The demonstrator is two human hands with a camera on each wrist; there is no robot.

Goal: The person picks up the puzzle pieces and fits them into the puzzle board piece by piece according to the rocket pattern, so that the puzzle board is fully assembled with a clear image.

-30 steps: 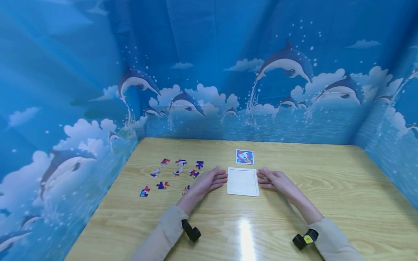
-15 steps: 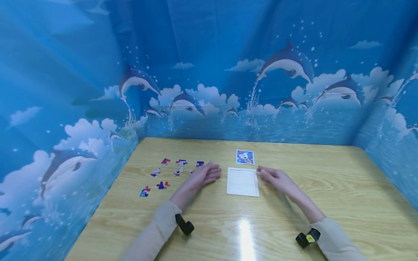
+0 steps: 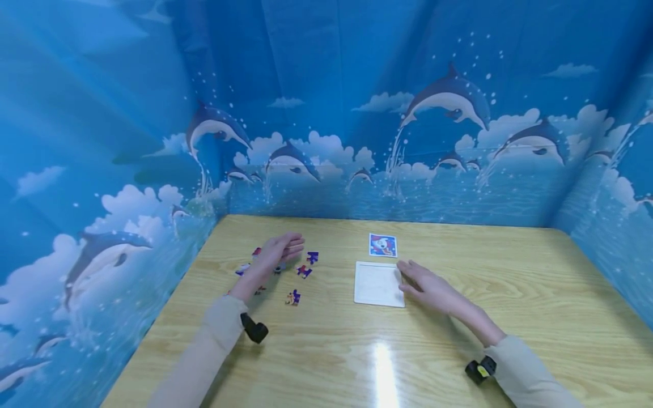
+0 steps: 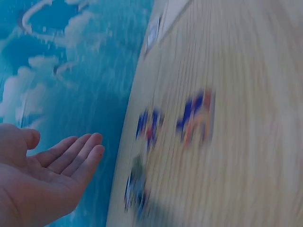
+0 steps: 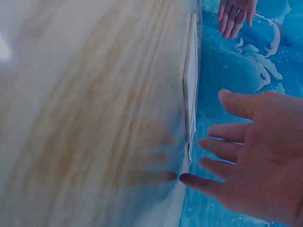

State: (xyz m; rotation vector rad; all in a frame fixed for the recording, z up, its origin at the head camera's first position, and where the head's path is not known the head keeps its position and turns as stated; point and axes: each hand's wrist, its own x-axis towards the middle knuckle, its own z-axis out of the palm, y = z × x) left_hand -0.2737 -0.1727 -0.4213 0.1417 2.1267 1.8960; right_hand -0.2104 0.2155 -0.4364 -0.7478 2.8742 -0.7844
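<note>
My left hand (image 3: 275,253) is over the scattered jigsaw pieces on the left of the table, its fingers straight and holding nothing. The forearm hides some pieces; a purple and orange piece (image 3: 293,297), a red and purple piece (image 3: 304,271) and a dark purple piece (image 3: 312,257) show to its right. In the left wrist view the pieces are blurred below the open palm. My right hand (image 3: 428,286) is at the right edge of the white square puzzle tray (image 3: 378,284), fingers extended, fingertips overlapping its upper right corner.
A small picture card (image 3: 382,245) with a white cartoon figure on red and blue lies just behind the tray. The wooden table (image 3: 510,283) meets a blue dolphin-print curtain (image 3: 326,113) at the back and sides.
My left hand has moved left from beside the tray to over the puzzle pieces, uncovering those nearer the tray. My right hand has shifted slightly, with its fingers spread at the tray's corner.
</note>
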